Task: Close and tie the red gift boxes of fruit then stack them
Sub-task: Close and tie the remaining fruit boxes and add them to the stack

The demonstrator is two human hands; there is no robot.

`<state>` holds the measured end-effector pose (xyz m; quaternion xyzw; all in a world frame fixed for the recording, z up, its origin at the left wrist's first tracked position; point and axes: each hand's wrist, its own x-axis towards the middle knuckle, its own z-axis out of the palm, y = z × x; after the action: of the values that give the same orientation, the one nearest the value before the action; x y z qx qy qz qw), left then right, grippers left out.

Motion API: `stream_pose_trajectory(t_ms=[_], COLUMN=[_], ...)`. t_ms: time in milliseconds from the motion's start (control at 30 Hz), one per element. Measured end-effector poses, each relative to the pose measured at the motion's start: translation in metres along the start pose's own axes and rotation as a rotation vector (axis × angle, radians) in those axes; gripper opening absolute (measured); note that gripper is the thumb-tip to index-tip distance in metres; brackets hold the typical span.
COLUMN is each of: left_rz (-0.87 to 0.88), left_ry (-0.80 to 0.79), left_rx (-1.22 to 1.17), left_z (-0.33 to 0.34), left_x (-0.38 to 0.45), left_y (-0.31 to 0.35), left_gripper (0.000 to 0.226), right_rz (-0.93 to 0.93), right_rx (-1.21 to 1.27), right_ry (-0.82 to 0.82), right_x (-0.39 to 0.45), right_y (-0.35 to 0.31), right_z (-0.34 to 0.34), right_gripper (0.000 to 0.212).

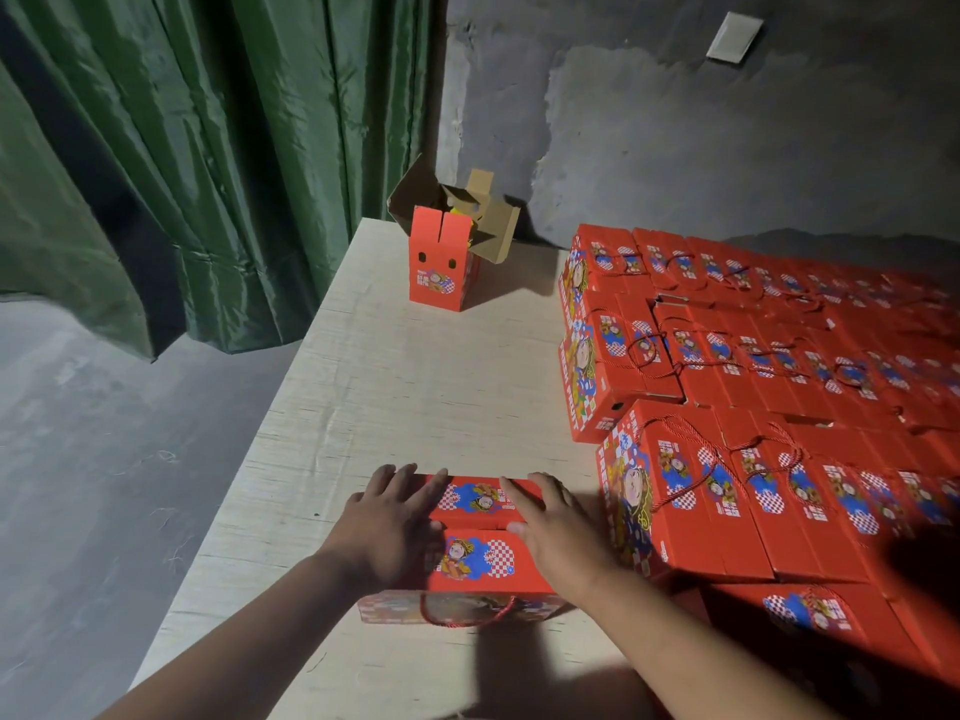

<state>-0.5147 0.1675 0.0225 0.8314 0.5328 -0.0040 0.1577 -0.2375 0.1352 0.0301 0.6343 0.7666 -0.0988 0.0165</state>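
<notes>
We press both flaps flat on the box (pixel 475 532), left hand (pixel 387 522) and right hand (pixel 558 530) spread, gripping nothing; keep seam aligned before tying cord (pixel 467 613).

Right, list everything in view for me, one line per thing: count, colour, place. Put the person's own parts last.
near box: one, red with cartoon print, on the table's near edge under both hands, top flaps down, red cord hanging on its front.
open box: one, red, far end of the table, flaps standing up.
cardboard flaps: brown, sticking up behind the open box; whether they are its own I cannot tell.
stacked boxes: many, red, closed and corded, filling the right side.
table: one, pale wood grain.
curtain: one, green, left.
wall: grey, patchy, behind.
wall plate: one, white, upper right.
floor: grey, left.
left hand: fingers flat on the near box.
right hand: fingers flat on the near box.
</notes>
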Motion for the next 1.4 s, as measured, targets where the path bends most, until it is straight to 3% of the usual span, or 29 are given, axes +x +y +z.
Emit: stream_pose_trajectory(t_ms=[367,533,633,700,800,900,1000,1100,1267,1333,1400], left_rz=[0.008,-0.060,-0.247,-0.377,-0.350,-0.355,-0.377,-0.419,-0.595,-0.741,-0.876], left_ry=[0.102,0.223,0.294,0.256,0.242,0.276,0.256,0.222,0.150,0.087,-0.082], left_rx=[-0.107,-0.341,-0.585,-0.778,-1.137,-1.119,-1.129,-1.138,-1.279,-1.350,-1.449], left_z=[0.014,0.017,0.024,0.026,0.024,0.023,0.019,0.010,0.002,0.006,0.009], left_x=[-0.018,-0.021,-0.023,-0.025,-0.025,-0.025,-0.028,-0.032,-0.059,-0.077,-0.094], left_y=[0.003,0.003,0.002,0.000,0.001,0.003,0.004,0.006,0.017,0.018,0.015], left_gripper=[0.057,0.056,0.072,0.085,0.053,0.040,0.041,0.048,0.056,0.068,0.091], right_rz=[-0.008,0.012,0.039,0.043,0.043,0.084,0.134,0.206,0.274,0.285,0.290], right_rx=[0.143,0.257,0.356,0.358,0.347,0.302,0.068,-0.019,0.096,0.290,0.526], right_ry=[0.020,0.056,0.097,0.113,0.125,0.085,0.081,-0.065,-0.247,-0.298,-0.329], right_x=[-0.013,-0.012,-0.011,-0.011,-0.009,-0.007,0.000,0.022,0.067,0.076,0.080], right_y=[-0.001,0.001,0.004,0.004,0.002,-0.001,-0.001,-0.001,-0.012,-0.018,-0.023], right_z=[0.024,0.030,0.033,0.036,0.038,0.035,0.020,-0.002,-0.026,-0.024,-0.021], right_gripper=[0.064,0.055,0.054,0.056,0.060,0.062,0.062,0.064,0.081,0.089,0.093])
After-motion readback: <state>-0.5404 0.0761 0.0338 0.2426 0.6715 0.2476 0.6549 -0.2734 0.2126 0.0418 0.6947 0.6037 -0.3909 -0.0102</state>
